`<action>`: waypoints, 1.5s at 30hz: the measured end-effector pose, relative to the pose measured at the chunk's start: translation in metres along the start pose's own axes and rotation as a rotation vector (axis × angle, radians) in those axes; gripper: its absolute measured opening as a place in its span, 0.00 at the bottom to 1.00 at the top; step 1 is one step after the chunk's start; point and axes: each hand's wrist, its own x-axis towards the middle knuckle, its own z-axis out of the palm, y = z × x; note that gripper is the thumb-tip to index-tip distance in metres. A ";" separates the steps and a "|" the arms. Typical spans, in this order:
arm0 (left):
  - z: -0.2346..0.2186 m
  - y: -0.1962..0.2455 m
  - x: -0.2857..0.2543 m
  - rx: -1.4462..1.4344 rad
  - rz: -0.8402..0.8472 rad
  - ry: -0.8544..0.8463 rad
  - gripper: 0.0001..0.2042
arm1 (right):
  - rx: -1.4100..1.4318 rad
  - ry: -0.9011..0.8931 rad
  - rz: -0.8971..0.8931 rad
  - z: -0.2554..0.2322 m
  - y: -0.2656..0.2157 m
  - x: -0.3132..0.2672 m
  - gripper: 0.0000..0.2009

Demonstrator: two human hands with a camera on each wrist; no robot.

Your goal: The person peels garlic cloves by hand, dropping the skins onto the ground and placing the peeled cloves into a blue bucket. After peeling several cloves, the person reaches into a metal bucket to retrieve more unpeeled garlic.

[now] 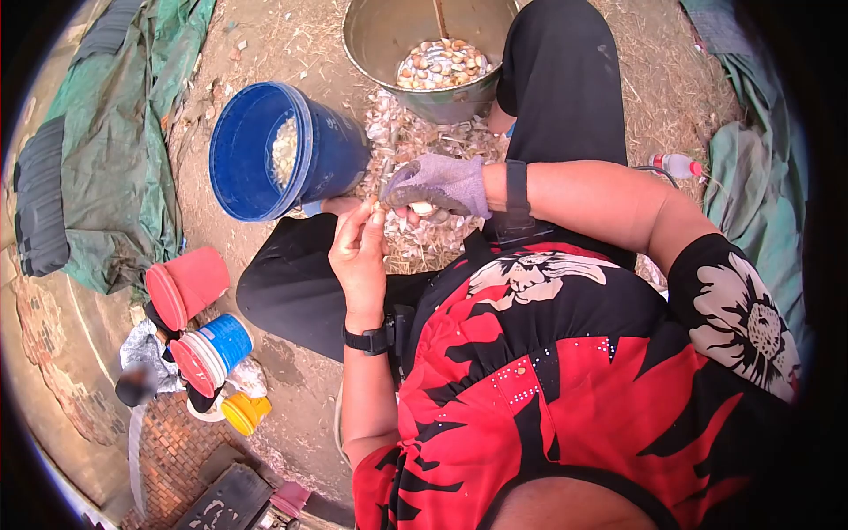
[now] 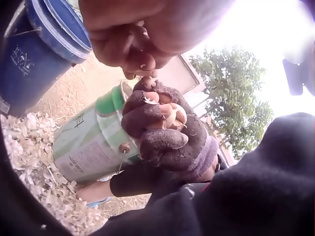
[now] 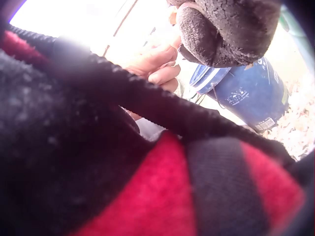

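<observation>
two hands (image 1: pixel 397 208), gloved right grips one garlic bulb (image 2: pixel 172 117)

The head view is lit by bright, even daylight from above; colours are strong and shadows on the ground are soft and short. Its fisheye lens bends everything toward the rim, and the corners fall into a black vignette. In the left wrist view the sky (image 2: pixel 266 29) is blown out to white glare at the upper right, while the dark sleeve (image 2: pixel 256 191) close to the lens is a soft blur. The right wrist view is mostly out of focus: red and black fabric (image 3: pixel 147 187) fills it, with washed-out glare at the upper left.
</observation>
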 end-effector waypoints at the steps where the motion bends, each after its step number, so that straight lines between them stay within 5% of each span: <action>1: 0.000 0.003 -0.001 -0.180 -0.135 -0.019 0.11 | -0.001 0.000 -0.001 0.000 0.002 0.002 0.11; 10: 0.002 0.007 -0.005 -0.236 -0.101 0.046 0.11 | -0.356 0.077 -0.041 -0.005 0.004 0.010 0.12; 12: 0.000 0.020 -0.005 -0.183 -0.087 0.044 0.10 | -0.668 0.201 -0.248 -0.011 0.012 0.018 0.12; 18: -0.003 0.012 -0.002 0.075 0.023 -0.004 0.10 | -0.232 0.027 -0.203 -0.006 0.002 0.007 0.14; 20: -0.003 0.009 -0.001 0.387 0.262 -0.013 0.11 | -0.216 0.019 -0.207 -0.007 0.006 0.009 0.14; 26: -0.001 0.023 -0.003 0.553 0.367 -0.056 0.11 | -0.271 0.021 -0.201 -0.011 0.014 0.017 0.12; 30: 0.000 0.020 -0.005 0.562 0.343 -0.078 0.10 | -0.373 0.079 -0.367 -0.008 0.022 0.021 0.11; 36: 0.003 0.012 -0.005 0.479 0.306 -0.023 0.11 | -0.300 0.042 -0.232 -0.001 0.007 0.007 0.11; 38: 0.004 0.009 -0.008 0.141 0.062 0.012 0.10 | -0.262 0.038 -0.217 0.003 0.003 0.003 0.11; 43: 0.001 0.009 -0.009 -0.097 -0.049 -0.001 0.08 | -0.063 -0.028 -0.108 0.000 0.002 0.006 0.13; 45: 0.001 0.012 -0.010 -0.243 -0.103 -0.008 0.08 | -0.290 0.010 -0.114 0.001 -0.004 0.002 0.11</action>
